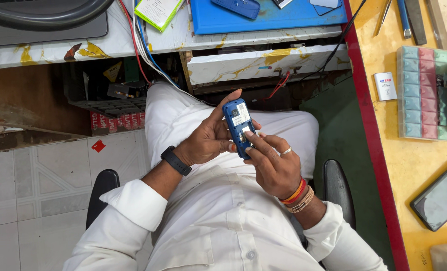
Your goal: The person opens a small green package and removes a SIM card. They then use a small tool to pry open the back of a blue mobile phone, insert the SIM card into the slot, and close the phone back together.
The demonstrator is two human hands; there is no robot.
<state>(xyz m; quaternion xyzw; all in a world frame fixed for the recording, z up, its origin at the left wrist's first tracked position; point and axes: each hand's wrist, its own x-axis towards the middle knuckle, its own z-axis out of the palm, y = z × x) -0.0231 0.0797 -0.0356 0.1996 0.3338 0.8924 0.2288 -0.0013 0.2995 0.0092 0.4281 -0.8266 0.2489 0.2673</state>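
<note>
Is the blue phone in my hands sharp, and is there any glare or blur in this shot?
Head view: even daylight, the blue phone sharp between the left hand and right hand; soft sheen on the dark tablet; wide-angle bending near the edges.

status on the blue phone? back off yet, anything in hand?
Done: the phone has its back off, with the inner label and slots exposed; a blue cover lies on the blue mat. In hand: left hand cradles the phone, right hand has fingertips on the lower slot area. Left: the back is still open; whether a card is seated is too small to tell.
</note>
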